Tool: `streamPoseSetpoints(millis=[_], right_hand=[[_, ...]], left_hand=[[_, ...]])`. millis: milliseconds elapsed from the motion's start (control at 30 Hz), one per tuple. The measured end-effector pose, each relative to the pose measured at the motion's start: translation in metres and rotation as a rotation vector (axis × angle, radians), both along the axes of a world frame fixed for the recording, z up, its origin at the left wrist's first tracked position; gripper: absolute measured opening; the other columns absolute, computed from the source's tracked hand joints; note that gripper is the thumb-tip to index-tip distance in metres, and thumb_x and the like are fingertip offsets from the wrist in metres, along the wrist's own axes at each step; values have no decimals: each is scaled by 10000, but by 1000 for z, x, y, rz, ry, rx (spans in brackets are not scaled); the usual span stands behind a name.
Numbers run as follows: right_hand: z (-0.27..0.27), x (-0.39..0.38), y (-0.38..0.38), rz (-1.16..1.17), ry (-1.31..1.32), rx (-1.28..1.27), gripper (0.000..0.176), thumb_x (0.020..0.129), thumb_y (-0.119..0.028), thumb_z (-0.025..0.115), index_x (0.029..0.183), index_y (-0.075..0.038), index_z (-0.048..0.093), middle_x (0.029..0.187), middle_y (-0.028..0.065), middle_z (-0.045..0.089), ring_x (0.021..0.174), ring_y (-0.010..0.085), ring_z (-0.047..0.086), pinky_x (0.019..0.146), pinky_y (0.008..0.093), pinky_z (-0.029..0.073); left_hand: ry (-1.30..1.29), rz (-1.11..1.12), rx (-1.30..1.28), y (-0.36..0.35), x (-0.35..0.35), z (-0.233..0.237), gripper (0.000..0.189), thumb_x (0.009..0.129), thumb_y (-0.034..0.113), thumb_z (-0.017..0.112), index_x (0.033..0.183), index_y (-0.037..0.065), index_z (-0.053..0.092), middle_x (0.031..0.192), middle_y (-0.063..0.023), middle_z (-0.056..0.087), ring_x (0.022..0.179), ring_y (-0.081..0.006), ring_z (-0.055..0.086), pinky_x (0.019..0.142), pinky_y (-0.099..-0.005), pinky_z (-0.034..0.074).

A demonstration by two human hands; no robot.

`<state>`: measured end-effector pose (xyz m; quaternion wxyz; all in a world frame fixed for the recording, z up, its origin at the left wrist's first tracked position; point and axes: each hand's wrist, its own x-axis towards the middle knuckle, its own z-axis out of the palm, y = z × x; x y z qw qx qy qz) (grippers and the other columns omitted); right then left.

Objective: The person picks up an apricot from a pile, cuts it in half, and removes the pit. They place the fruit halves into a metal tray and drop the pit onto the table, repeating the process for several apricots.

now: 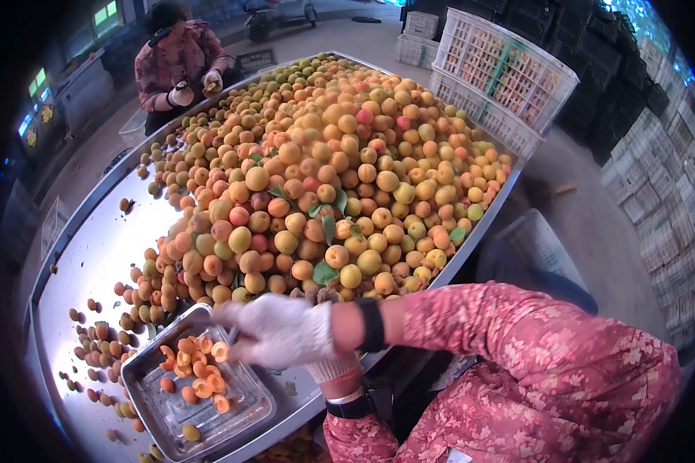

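My right hand [282,330], in a white knit glove, reaches over the right edge of a metal tray [247,420]; its fingers are smeared by motion. Below and partly behind it is my left hand [333,368], also gloved, with its fingers mostly hidden. The tray holds halved orange apricots [201,370] and a whole yellowish one [191,432]. Just beyond my hands rises a large heap of whole apricots [309,185] with some green leaves. What either hand holds cannot be made out.
The heap lies on a metal-rimmed table [104,224], with loose fruit along its left side. Across it at the upper left, a person [179,58] in gloves handles something small. White crates of fruit [502,65] stand at the upper right; more crates [656,193] are stacked behind.
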<state>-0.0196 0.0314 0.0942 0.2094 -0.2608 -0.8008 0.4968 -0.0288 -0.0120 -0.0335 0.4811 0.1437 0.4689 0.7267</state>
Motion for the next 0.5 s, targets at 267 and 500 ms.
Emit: streamPoseSetpoints(millis=[267, 500], right_hand=[[-2, 183, 24, -704, 90, -272, 310, 960, -196, 556, 1234, -50, 544, 880, -15, 595, 672, 44, 559, 555, 211, 495], [-40, 308, 29, -757, -543, 301, 425, 823, -282, 675, 1171, -55, 591, 929, 147, 663, 821, 270, 657, 739, 342, 519]], left_hand=[[-567, -176, 167, -5, -1, -10, 433, 971, 377, 508, 1250, 46, 522, 1208, -139, 551, 1082, -281, 534, 990, -458, 449], [-520, -222, 125, -1, 1, -13, 454, 966, 386, 522, 1267, 46, 512, 1225, -120, 529, 1096, -273, 517, 1005, -447, 436]])
